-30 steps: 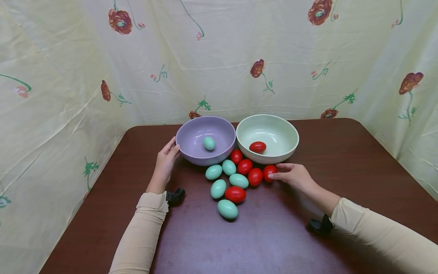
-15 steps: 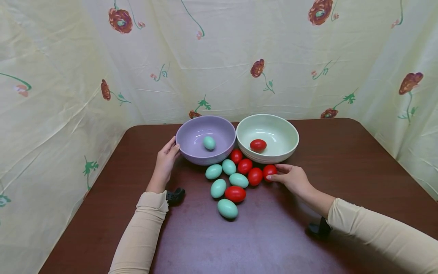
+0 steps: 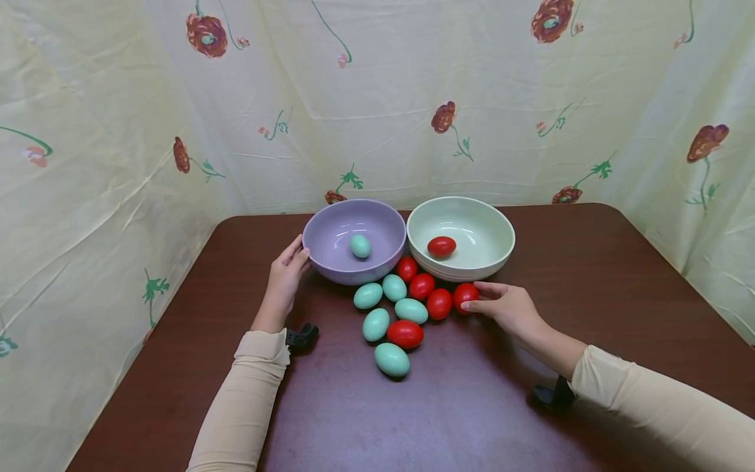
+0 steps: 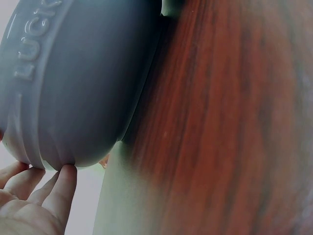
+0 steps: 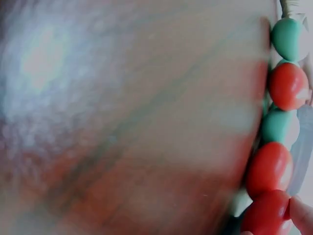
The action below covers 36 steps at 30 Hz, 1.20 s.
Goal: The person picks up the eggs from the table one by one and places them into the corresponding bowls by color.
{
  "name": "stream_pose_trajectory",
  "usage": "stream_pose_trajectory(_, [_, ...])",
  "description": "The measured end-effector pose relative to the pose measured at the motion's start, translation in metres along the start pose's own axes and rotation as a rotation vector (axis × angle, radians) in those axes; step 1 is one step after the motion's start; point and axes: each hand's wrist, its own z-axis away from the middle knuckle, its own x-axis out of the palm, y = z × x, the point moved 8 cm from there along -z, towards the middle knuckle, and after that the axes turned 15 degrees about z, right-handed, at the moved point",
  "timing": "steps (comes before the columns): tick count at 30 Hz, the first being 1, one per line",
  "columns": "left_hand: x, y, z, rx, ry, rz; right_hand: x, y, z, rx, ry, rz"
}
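A purple bowl (image 3: pixel 336 265) stands at the far side of the table, with one mint-green egg (image 3: pixel 360 246) in it. At its left side my left hand (image 3: pixel 284 282) holds it, thumb at the rim and fingertips against the outer wall (image 4: pixel 93 98). My right hand (image 3: pixel 510 307) pinches a red egg (image 3: pixel 462 296) between thumb and fingers, just in front of the pale green bowl (image 3: pixel 495 246). That egg sits at the right end of the group, beside another red egg (image 5: pixel 270 169). One red egg (image 3: pixel 442 247) lies inside the pale green bowl.
Several loose eggs lie in front of the bowls, among them a mint-green egg (image 3: pixel 392 360) nearest me and a red egg (image 3: pixel 405 334) behind it. The bowls stand side by side on the dark brown table (image 3: pixel 448 413). A flowered cloth (image 3: pixel 377 131) hangs behind.
The red egg in the pale green bowl has rocked slightly. My right forearm has shifted a little, its fingers still at the same red egg. My left hand has stayed on the purple bowl.
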Motion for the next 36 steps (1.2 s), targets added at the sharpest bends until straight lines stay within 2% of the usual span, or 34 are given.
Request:
stream_pose_trajectory(4, [0.0, 0.0, -0.002, 0.0, -0.002, 0.001, -0.005, -0.004, 0.004, -0.007, 0.008, -0.018])
stream_pose_trajectory(21, [0.0, 0.002, -0.001, 0.001, -0.001, -0.001, -0.035, -0.033, 0.017, -0.092, 0.027, 0.06])
stream_pose_trajectory(36, [0.0, 0.001, 0.001, -0.008, 0.003, 0.0, -0.061, -0.054, 0.004, -0.105, 0.069, 0.037])
